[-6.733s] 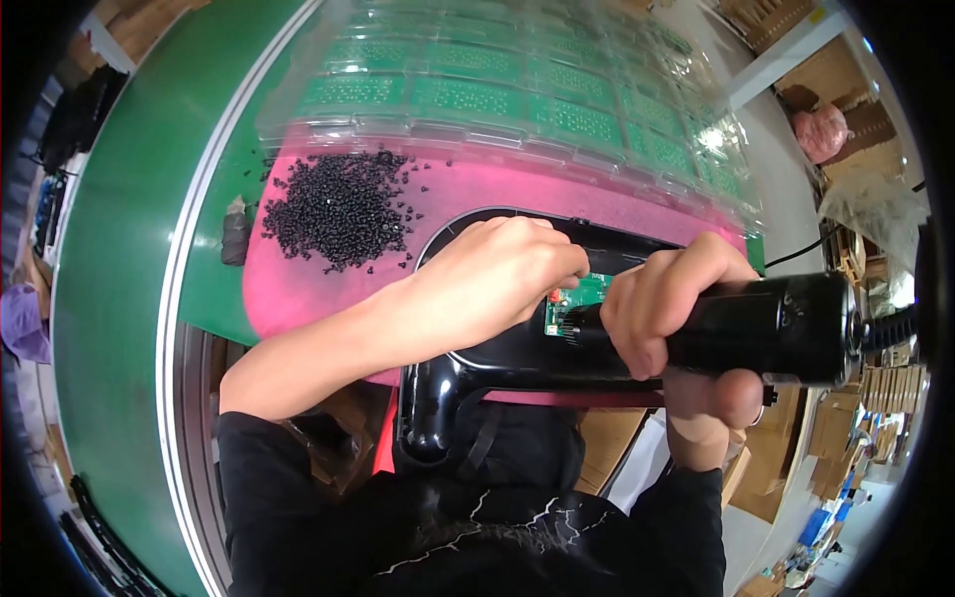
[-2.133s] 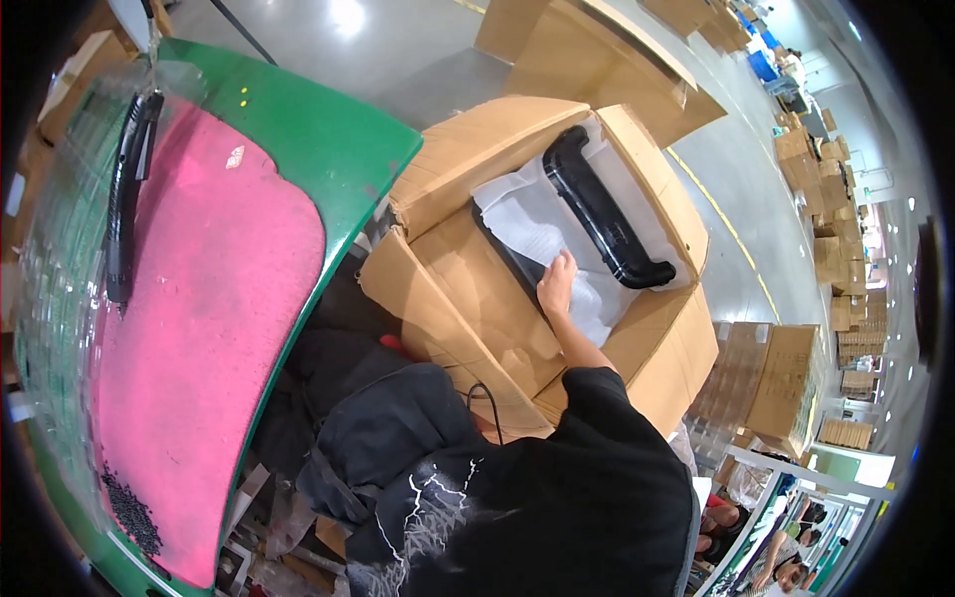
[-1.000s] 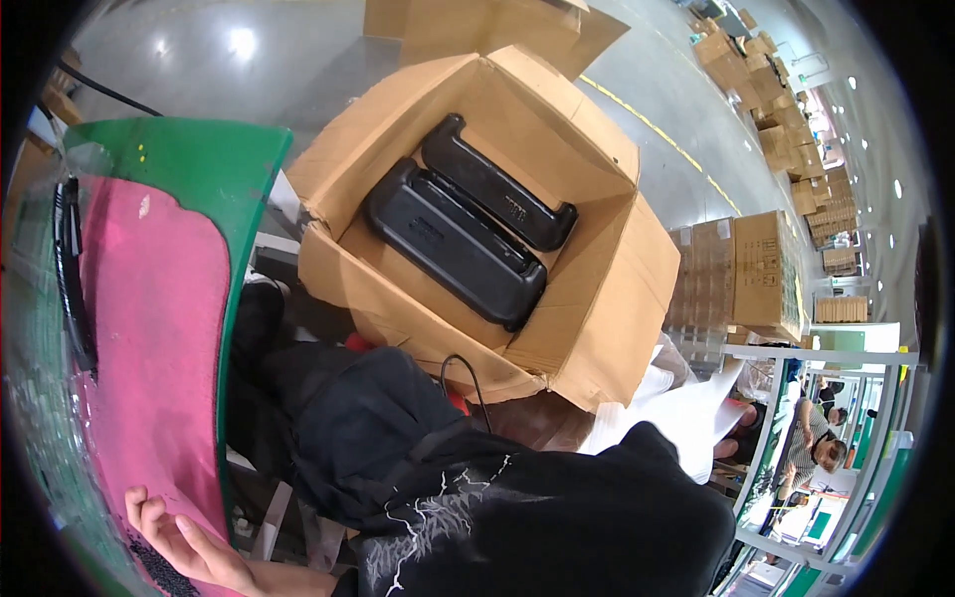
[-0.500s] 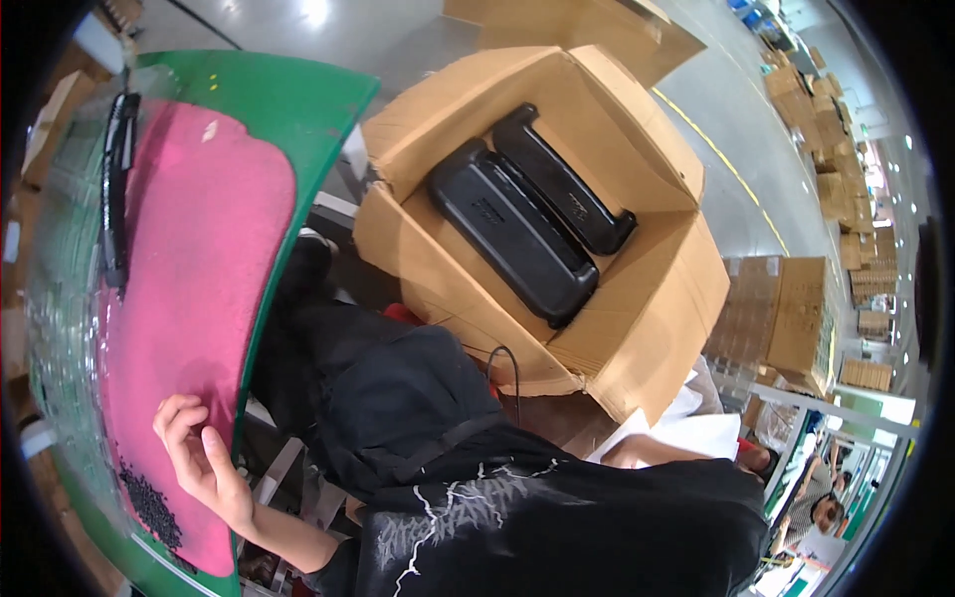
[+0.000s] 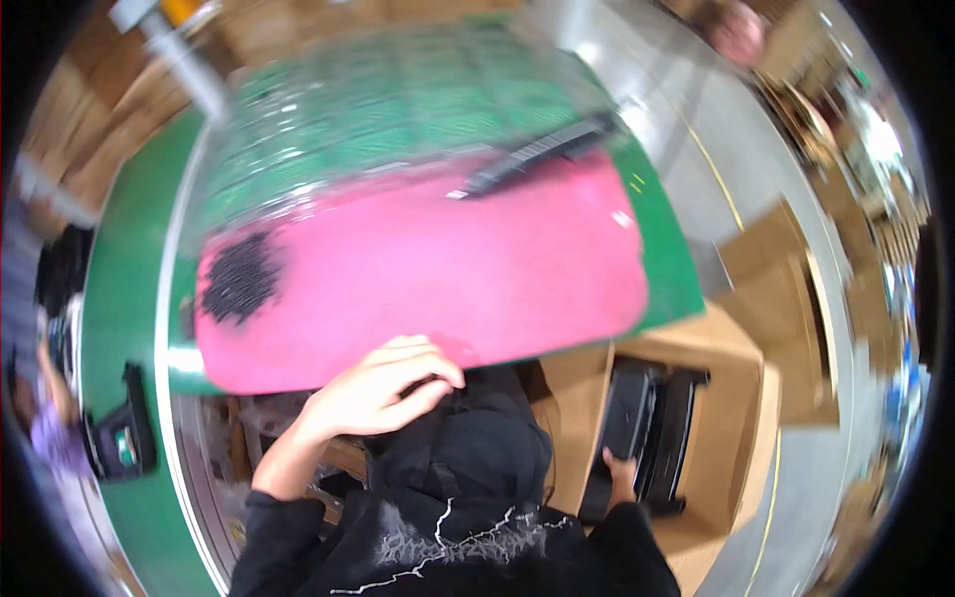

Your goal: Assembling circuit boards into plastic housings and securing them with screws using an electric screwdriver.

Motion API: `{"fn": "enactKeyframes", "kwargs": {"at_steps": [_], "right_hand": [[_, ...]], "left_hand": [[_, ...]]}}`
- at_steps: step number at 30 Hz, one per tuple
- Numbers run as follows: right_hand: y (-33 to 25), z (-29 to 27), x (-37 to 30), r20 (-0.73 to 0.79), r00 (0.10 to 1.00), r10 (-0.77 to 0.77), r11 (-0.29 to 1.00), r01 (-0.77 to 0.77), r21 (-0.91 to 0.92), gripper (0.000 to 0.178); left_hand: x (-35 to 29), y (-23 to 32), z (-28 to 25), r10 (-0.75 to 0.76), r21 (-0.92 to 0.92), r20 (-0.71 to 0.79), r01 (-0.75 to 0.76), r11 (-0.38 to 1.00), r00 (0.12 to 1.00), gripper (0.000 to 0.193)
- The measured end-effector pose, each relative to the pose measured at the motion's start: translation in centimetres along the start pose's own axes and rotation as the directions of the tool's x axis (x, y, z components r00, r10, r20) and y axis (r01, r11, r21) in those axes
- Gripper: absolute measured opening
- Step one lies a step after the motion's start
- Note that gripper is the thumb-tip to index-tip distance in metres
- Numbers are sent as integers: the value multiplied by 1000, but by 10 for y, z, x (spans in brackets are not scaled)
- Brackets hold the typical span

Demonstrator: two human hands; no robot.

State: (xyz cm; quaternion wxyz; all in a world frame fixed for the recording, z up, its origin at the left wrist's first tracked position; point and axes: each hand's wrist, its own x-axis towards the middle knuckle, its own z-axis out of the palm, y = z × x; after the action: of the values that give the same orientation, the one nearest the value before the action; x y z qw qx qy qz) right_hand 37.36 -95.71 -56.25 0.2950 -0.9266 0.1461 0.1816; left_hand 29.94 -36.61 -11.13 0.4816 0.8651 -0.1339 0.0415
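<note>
My left hand (image 5: pixel 383 390) hovers over the near edge of the pink mat (image 5: pixel 428 274), fingers loosely bent and thumb apart, with nothing in it. At the right, my right hand (image 5: pixel 621 472) reaches into an open cardboard box (image 5: pixel 734 453) and grips a long black plastic housing (image 5: pixel 629 410). Its thumb shows; the other fingers are mostly hidden. A second, narrower black plastic piece (image 5: pixel 676 423) lies alongside in the box. On the mat lie a pile of small black parts (image 5: pixel 242 278) at the left and a long black strip-shaped part (image 5: pixel 542 156) at the far right, blurred.
Clear plastic trays or film (image 5: pixel 398 109) cover the far side of the green table (image 5: pixel 665 254). A green bench (image 5: pixel 134 259) at the left bears a black part (image 5: pixel 121 438), with another person (image 5: pixel 58 398) beyond. Flattened cardboard (image 5: pixel 786 308) stands behind the box.
The view has swung toward the table, which now spans the middle. My right hand now shows inside the box at the black housing. My left hand stays by the mat's near edge.
</note>
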Motion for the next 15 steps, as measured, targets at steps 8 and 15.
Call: {"fn": "enactKeyframes", "kwargs": {"at_steps": [8, 15], "right_hand": [[-69, -44, -62, -322, 907, 270, 928, -156, 339, 62], [-245, -141, -157, -866, 351, -357, 929, 38, -368, 29]], "left_hand": [[-10, 13, -67, 39, 166, -17, -36, 985, 999, 12], [15, -16, -115, -15, 243, -94, 37, 969, 995, 18]]}}
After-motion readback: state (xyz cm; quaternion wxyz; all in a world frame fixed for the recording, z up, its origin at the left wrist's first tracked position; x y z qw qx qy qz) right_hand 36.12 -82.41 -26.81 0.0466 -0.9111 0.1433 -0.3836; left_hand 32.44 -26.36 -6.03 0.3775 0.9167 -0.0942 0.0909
